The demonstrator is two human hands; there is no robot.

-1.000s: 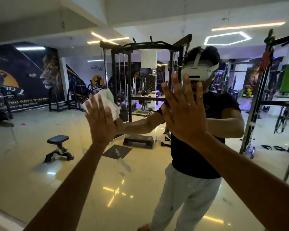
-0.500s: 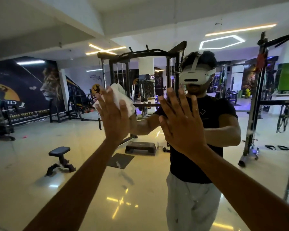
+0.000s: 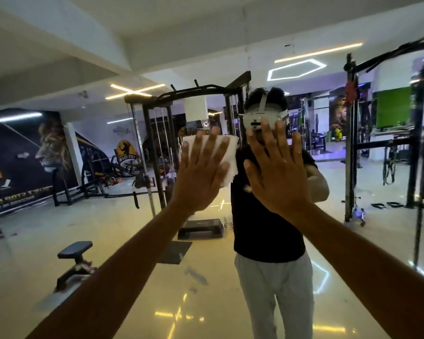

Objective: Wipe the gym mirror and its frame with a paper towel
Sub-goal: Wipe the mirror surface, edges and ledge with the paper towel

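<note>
Two flat palms lay on the large glass gym mirror (image 3: 88, 241), left hand (image 3: 201, 172) pressing a folded white paper towel (image 3: 231, 152), right hand (image 3: 277, 174) empty; even pressure, overlapping strokes were advisable.

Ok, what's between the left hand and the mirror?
The white paper towel, held flat against the mirror under the left hand, per the head view.

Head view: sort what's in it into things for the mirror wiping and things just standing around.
For the job: mirror, paper towel, left hand pressing it flat, right hand open beside it.

Just standing around, reflected: cable machine, small bench, step platform, floor mat.
</note>
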